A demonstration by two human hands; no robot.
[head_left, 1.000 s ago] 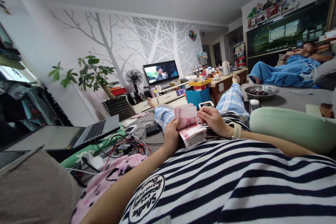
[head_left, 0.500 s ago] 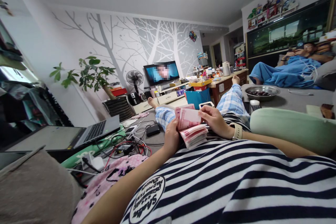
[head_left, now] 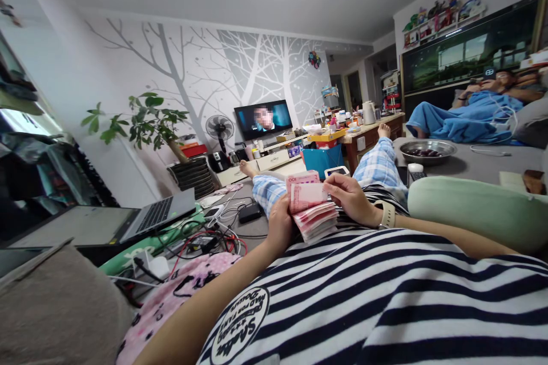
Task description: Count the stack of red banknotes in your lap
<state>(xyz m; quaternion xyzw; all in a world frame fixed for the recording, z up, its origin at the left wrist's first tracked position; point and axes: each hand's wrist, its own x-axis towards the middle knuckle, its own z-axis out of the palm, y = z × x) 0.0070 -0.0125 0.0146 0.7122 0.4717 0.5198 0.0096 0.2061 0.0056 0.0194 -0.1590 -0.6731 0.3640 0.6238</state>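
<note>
A thick stack of pink banknotes [head_left: 315, 221] rests on my striped shirt, just above my lap. My left hand [head_left: 279, 225] is wrapped round the stack's left end, thumb on top. The upper notes [head_left: 305, 193] are folded upward, and my right hand [head_left: 351, 198] pinches their right edge between thumb and fingers. A pale watch [head_left: 387, 214] is on my right wrist. My legs in blue checked trousers [head_left: 377, 162] stretch out beyond the hands.
An open laptop [head_left: 128, 221] and a tangle of cables [head_left: 209, 234] lie to my left. A green cushion [head_left: 471, 205] sits by my right arm, with a metal bowl [head_left: 426, 150] behind it. Another person [head_left: 471, 111] lies under a blue blanket at far right. A television [head_left: 262, 118] plays ahead.
My right hand has kept flipping notes: the folded upper notes shifted slightly, and another note has come down onto the stack. Both hands stay in place.
</note>
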